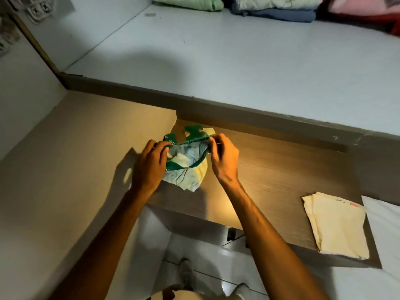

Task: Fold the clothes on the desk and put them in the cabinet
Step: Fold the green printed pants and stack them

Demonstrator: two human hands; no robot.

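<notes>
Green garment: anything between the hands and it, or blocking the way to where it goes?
Nothing between: left hand and right hand both pinch the green garment over the desk. No cabinet clearly identifiable; the white shelf behind has open space before its folded piles.

No readable text, brand or number is to be found. Bold black X-like marks are seen on two small tags point(40, 11) fixed to the wall at about eleven o'clock. A small red patch with faint dark marks is printed on the folded cream cloth point(337, 226) at about four o'clock, but nothing on it can be made out.
</notes>
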